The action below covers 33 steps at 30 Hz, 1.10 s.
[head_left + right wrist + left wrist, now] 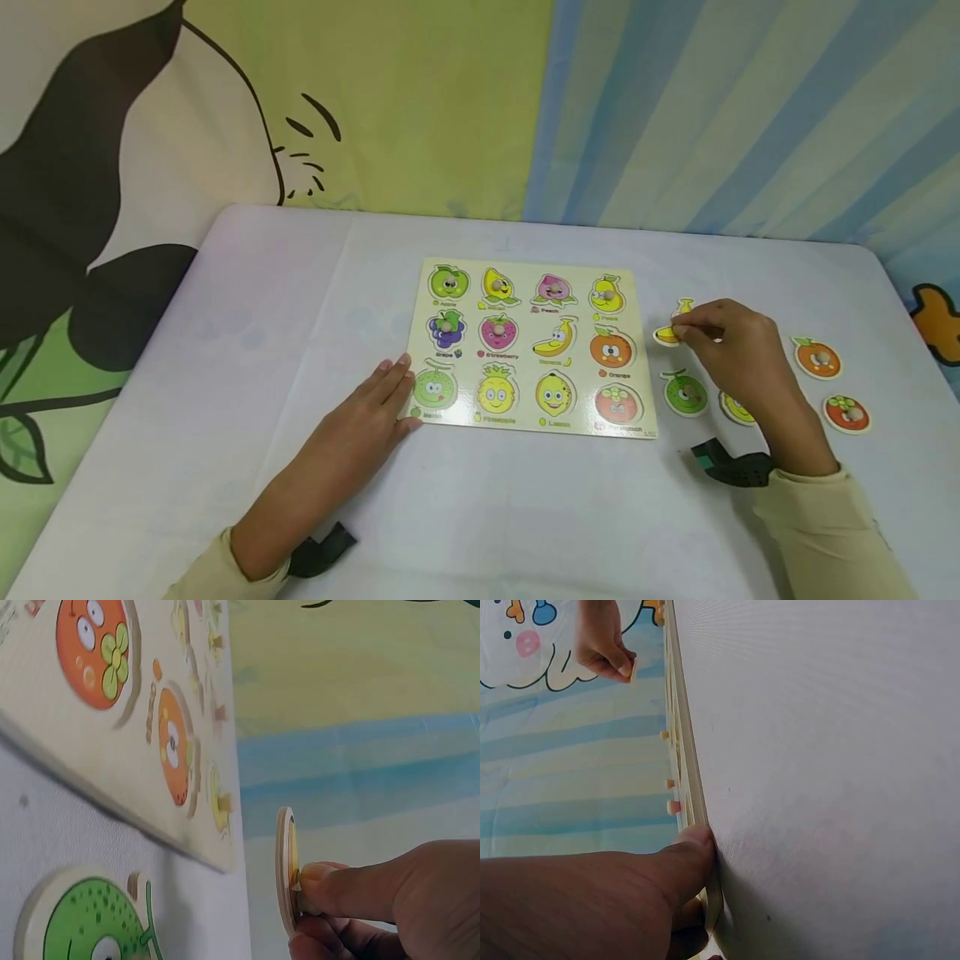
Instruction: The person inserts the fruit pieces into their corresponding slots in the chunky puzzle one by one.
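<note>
A banana puzzle piece is pinched between the thumb and fingers of my right hand, beside the board's right edge. In the right wrist view, the banana piece stands on edge, apart from the board. My left hand rests at the lower left corner of the wooden fruit puzzle board, fingers extended along its side. The left wrist view has the left thumb against the board's edge. Knobbed pieces sit in the top row and in the grape and strawberry places; the banana slot shows its printed picture.
Right of the board lie a green melon piece, a yellow piece partly hidden by the right hand, an orange piece and a red persimmon piece. A white cloth covers the table; a printed curtain hangs behind.
</note>
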Available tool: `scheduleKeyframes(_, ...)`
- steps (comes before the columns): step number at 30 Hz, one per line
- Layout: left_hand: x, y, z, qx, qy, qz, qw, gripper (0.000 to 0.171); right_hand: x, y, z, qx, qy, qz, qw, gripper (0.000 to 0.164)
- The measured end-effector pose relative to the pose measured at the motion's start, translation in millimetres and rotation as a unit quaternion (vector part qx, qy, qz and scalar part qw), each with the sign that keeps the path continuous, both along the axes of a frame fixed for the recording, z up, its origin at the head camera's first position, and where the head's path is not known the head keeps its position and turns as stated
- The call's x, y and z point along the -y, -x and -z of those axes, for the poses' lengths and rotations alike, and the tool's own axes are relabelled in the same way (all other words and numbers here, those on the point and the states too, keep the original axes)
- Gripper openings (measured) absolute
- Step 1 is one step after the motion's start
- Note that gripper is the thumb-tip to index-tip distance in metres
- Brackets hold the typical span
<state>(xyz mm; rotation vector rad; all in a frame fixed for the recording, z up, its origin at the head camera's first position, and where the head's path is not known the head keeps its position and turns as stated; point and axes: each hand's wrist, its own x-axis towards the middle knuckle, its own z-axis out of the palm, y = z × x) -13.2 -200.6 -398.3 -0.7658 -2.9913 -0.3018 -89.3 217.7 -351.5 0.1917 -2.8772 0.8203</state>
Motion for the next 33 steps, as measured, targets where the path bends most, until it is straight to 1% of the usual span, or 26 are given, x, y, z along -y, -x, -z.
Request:
scheduleKeyframes(4,0,0.1,-0.5,0.000,-0.001,0.000,1.0000,0.062,8,0.4,-0.8,-0.008,0.013,-0.021,1.000,0.010)
scheduleKeyframes(12,1,-0.7,0.6,0.002,-0.004,-0.003,1.0000,0.062,32,4.8,-2.3,0.004,0.027,-0.058,0.998,0.009)
scheduleKeyframes(21,0,-1.0,0.4,0.001,-0.001,-0.004,1.0000,0.062,43,5.6,-2.7,-0.002,0.041,-0.067,0.997,0.008)
scheduleKeyframes(27,-1,-0.9,0.9,0.003,0.005,-0.005,1.0000,0.063,51,9.3,-0.6,0.013,0.048,-0.079,0.996,0.008)
scheduleKeyframes(33,-1,-0.7,-0.3,-0.005,0.010,-0.002,0.9999,0.063,65,12.9,0.4,0.043,0.054,-0.092,0.993,0.009)
